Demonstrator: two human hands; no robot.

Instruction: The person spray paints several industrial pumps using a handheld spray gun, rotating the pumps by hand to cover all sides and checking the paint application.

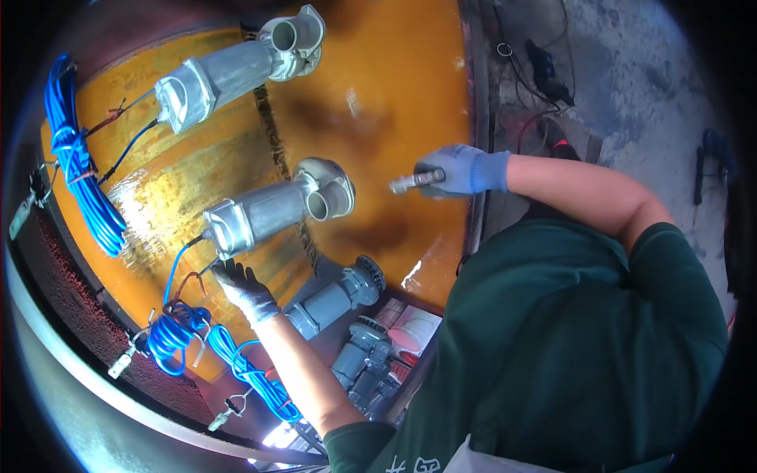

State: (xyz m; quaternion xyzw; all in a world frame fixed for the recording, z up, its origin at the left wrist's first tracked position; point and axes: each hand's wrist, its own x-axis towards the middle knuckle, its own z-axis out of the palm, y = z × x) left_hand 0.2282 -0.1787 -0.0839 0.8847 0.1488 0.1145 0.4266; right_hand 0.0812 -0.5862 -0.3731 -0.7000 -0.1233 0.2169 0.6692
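Observation:
A grey submersible pump (264,215) lies on its side on the orange surface, its round outlet toward the right. My left hand (246,293), in a grey-and-white glove with dark fingers, is at the pump's cable end. Its fingers are stretched out, and whether they touch the housing is unclear. A blue cable (173,272) leaves that end. My right hand (461,169), in a blue-grey glove, is closed around a short, silvery cylindrical metal piece (406,183), held to the right of the pump's outlet. Part of that piece is hidden in the fist.
A second pump (217,83) lies farther off, beside a coiled blue cable (83,165). Bundled blue cables (244,370) with metal clips hang by the left edge. More grey pumps (335,302) stand below, near a white box (414,327). Black cords (544,75) lie on the concrete floor.

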